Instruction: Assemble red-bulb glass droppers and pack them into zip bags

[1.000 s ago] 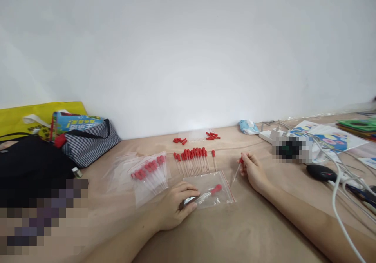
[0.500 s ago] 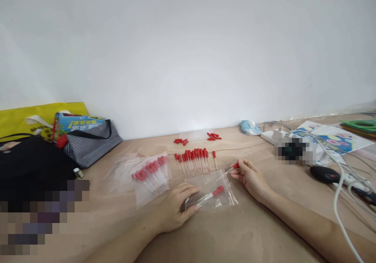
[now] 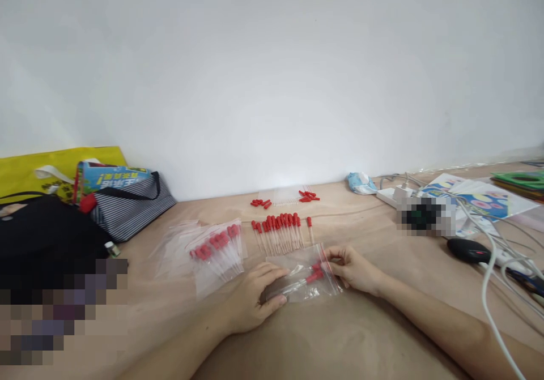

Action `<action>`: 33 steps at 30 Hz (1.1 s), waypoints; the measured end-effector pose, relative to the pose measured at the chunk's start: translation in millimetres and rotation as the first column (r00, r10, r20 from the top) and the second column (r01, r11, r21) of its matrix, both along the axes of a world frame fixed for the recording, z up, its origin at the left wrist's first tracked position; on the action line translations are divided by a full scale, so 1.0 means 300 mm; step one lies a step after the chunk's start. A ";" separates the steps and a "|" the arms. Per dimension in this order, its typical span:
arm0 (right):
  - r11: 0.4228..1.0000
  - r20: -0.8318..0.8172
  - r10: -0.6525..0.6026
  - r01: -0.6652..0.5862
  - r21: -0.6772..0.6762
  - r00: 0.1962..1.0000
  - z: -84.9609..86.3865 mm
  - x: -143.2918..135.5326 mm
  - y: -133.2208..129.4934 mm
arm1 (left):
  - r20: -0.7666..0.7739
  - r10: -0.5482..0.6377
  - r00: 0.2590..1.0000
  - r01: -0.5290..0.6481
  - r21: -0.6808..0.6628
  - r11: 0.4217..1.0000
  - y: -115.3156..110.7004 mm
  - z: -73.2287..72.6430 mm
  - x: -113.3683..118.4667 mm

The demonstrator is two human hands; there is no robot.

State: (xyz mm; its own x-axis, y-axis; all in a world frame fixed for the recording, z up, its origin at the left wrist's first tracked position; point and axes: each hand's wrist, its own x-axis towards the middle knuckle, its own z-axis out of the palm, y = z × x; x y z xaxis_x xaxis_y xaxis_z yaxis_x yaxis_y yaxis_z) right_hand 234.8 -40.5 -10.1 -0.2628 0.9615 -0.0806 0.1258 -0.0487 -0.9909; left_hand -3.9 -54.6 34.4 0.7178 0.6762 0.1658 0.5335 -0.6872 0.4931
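Observation:
My left hand [image 3: 254, 298] grips the bottom end of a clear zip-lock bag [image 3: 330, 289], which lies with its red-edged mouth to the right. Inside it is a glass dropper with a red rubber bulb [image 3: 315, 277]. Alongside lies a second dropper [image 3: 316, 267], its bulb at the bag's mouth, where the closed fingertips of my right hand [image 3: 357, 269] hold its end. Just behind the bag is a row of several red-bulbed droppers [image 3: 278, 230], with one lone dropper [image 3: 310, 227] to their right. Filled bags of droppers [image 3: 219, 250] overlap left of my left hand.
Loose red bulbs [image 3: 260, 204] and more bulbs [image 3: 309, 196] lie near the wall. At right are a blue-white packet [image 3: 361, 183], a power strip [image 3: 387, 199], cables, papers and a black device [image 3: 467, 251]. A striped bag [image 3: 131, 207] and black bag [image 3: 46, 227] stand left.
My right hand has moved left and slightly down to the bag's mouth, bringing the second dropper into the bag beside the first. My left hand keeps its hold.

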 end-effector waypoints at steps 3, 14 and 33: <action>0.996 -0.008 -0.077 0.077 0.043 0.997 -0.020 -0.016 0.010 | 0.010 -0.008 1.000 0.008 -0.006 1.000 0.000 0.001 0.001; 0.964 0.011 0.255 -0.255 0.077 0.967 0.018 0.013 0.003 | -0.004 -0.007 1.000 0.007 0.008 1.000 0.001 0.002 0.003; 0.792 0.382 -0.611 0.531 0.302 0.694 -0.025 -0.049 0.364 | -0.216 -0.069 0.974 0.084 0.060 0.995 -0.006 0.023 -0.012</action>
State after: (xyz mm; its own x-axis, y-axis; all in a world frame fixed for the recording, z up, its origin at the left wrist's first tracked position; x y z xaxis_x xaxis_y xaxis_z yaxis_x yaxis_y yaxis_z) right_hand 220.0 68.8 -17.5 0.3673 0.9224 0.1196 0.5436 -0.1085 -0.8323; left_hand -7.6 -56.3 41.4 0.7910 0.6101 0.0470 0.5658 -0.7584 0.3236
